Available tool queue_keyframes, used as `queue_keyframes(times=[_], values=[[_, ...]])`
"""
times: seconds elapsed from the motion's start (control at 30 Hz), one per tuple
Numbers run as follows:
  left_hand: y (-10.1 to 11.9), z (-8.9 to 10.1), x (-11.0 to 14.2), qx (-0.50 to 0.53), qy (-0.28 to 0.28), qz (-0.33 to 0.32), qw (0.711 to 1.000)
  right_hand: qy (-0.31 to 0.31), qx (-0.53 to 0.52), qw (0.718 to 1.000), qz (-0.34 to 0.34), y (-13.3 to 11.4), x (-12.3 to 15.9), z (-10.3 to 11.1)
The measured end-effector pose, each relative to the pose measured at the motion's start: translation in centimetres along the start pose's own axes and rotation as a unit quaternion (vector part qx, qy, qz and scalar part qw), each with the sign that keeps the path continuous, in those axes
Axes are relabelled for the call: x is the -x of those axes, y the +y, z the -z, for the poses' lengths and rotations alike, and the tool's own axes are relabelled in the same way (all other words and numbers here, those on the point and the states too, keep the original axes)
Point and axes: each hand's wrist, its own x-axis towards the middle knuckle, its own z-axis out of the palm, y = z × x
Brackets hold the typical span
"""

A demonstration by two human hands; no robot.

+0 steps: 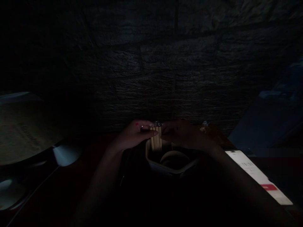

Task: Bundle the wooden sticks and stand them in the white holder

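A row of thin pale wooden sticks [155, 142], packed side by side, stands upright at the middle of the head view. My left hand [136, 132] grips the row from the left, its thumb lying across the front. From the right, my right hand [182, 134] closes on the same sticks near their upper end; shadow hides most of its fingers. Something shiny and clear, like plastic wrap [156, 123], shows at the top between both hands. Just below is an open container [177, 171] with a pale rim, holding a round-edged object [175, 154] too dark to name.
A lit phone [255, 176] lies to the right, beside my right forearm. Crumpled clear plastic [204, 124] sits past my right hand. At left are a large light-brown object with lettering [21, 129], a pale cone-like piece [65, 154] and a thin cord [35, 190]. A dark block wall [153, 63] rises behind.
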Motion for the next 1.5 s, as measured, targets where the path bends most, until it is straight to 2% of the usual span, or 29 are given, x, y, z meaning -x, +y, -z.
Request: queue_keyframes(times=[0.37, 0.87, 1.07, 1.5], values=[[-0.05, 0.30, 0.07, 0.000, -0.005, -0.016, 1.000, -0.017, -0.013, 1.000, 0.002, -0.11, 0.12, 0.22], [-0.11, 0.62, 0.19, -0.006, 0.010, -0.024, 1.000, -0.001, 0.002, 1.000, 0.011, 0.58, -0.15, -0.09], [-0.03, 0.56, 0.22, 0.002, 0.009, -0.018, 1.000, 0.013, 0.005, 1.000, -0.006, -0.23, -0.04, 0.05], [-0.63, 0.45, -0.02, 0.009, 0.010, -0.026, 1.000, 0.007, -0.002, 1.000, -0.002, 0.18, -0.11, -0.08]])
